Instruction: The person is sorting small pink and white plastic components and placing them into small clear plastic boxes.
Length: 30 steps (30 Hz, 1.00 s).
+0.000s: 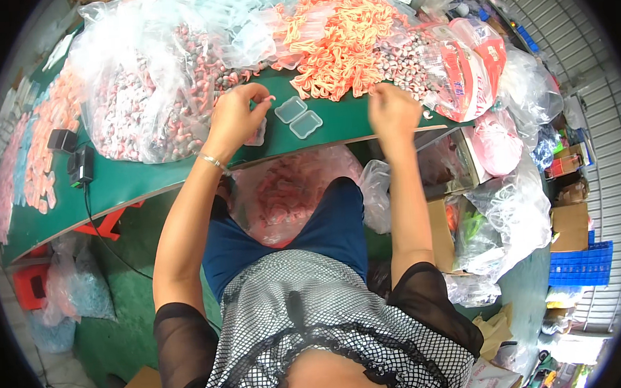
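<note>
My left hand (240, 118) is raised over the green table, thumb and forefinger pinched on a small pink curved piece (270, 98). Just right of it lies a small clear plastic case (306, 124), opened flat with its lid beside its base. My right hand (395, 111), a little blurred, is closed at the near edge of a heap of orange looped cords (341, 48); whatever its fingers hold is hidden. Beyond that hand spreads a pile of small grey-and-pink pieces (403, 64). A big clear bag (154, 97) of similar pieces lies left of my left hand.
A red-and-clear plastic bag (462, 66) sits at the table's right end. Black plug adapters (80, 166) with a cable lie on the left, near rows of orange strips (50, 148). An open bag of pink pieces (286, 192) rests below the table edge, between my legs.
</note>
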Available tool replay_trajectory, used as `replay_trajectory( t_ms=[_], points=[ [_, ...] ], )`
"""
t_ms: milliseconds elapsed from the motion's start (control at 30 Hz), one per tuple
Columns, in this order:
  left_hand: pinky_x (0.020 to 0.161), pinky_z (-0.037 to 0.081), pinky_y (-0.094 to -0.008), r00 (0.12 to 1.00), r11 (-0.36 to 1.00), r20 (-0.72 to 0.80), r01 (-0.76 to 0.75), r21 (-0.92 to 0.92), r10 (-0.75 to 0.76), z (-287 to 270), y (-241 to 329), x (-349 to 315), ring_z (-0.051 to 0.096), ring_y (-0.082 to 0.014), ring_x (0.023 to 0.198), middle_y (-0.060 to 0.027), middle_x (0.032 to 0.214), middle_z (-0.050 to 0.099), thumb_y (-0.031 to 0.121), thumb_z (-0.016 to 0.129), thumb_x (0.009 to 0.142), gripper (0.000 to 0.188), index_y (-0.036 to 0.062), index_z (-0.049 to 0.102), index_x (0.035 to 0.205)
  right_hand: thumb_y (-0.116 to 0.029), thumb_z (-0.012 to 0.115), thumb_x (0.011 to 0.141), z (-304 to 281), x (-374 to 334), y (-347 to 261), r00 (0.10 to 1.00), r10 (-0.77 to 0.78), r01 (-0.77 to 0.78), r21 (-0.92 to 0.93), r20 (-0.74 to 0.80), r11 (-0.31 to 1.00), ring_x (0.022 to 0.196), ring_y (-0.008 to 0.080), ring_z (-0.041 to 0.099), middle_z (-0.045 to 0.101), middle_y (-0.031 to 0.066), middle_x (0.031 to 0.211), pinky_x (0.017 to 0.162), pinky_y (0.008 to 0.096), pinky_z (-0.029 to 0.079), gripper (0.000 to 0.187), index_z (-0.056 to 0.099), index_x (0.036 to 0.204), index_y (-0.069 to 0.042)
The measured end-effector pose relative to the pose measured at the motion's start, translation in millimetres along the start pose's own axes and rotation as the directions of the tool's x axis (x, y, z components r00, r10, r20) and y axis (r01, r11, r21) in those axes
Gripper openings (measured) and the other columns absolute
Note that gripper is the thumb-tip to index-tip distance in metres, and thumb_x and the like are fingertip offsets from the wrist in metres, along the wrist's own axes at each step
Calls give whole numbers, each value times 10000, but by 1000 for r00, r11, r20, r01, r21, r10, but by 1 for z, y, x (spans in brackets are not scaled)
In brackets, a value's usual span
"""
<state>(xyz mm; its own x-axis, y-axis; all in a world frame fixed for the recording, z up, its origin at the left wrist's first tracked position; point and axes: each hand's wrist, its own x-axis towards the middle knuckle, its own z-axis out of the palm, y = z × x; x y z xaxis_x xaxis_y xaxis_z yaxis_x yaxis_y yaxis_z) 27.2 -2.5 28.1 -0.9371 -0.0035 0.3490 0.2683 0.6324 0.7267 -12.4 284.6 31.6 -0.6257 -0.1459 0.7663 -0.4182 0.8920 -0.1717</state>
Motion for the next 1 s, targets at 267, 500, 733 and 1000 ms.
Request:
replay_trajectory(
  t_ms=[267, 500, 733, 1000],
  points=[
    [603, 491, -335, 996, 996, -27, -87, 37, 88, 16, 25, -36, 613, -213, 638, -77, 827, 678, 135, 699, 822, 122, 72, 705, 926, -218, 621, 830, 12, -22, 107, 951, 264, -147, -514, 162, 845, 865, 289, 674, 702, 85, 908, 770, 469, 486, 122, 700, 909, -168],
    [717, 472, -416, 987, 985, -84, -124, 122, 135, 37, 36, -45, 627, -300, 771, -90, 806, 649, 174, 703, 822, 93, 93, 702, 870, -112, 625, 825, 13, -22, 107, 967, 215, -166, -307, 134, 937, 839, 289, 663, 682, 104, 896, 729, 417, 504, 124, 697, 925, -97],
    [774, 433, -420, 979, 959, -142, -107, 261, 147, 53, 35, -45, 598, -270, 845, -58, 843, 630, 192, 713, 802, 96, 107, 709, 846, 45, 641, 785, -2, -9, -45, 917, -294, 92, 574, 270, 814, 782, 291, 626, 617, 117, 882, 704, 374, 509, 137, 660, 898, -31],
    [759, 426, -430, 968, 915, -163, -116, 387, 192, 65, 33, -44, 593, -257, 822, -55, 813, 613, 204, 713, 775, 111, 100, 698, 811, 83, 623, 753, 20, 7, -52, 696, -558, 280, 545, 452, 790, 814, 312, 622, 596, 138, 885, 716, 382, 510, 179, 638, 918, 15]
  ],
)
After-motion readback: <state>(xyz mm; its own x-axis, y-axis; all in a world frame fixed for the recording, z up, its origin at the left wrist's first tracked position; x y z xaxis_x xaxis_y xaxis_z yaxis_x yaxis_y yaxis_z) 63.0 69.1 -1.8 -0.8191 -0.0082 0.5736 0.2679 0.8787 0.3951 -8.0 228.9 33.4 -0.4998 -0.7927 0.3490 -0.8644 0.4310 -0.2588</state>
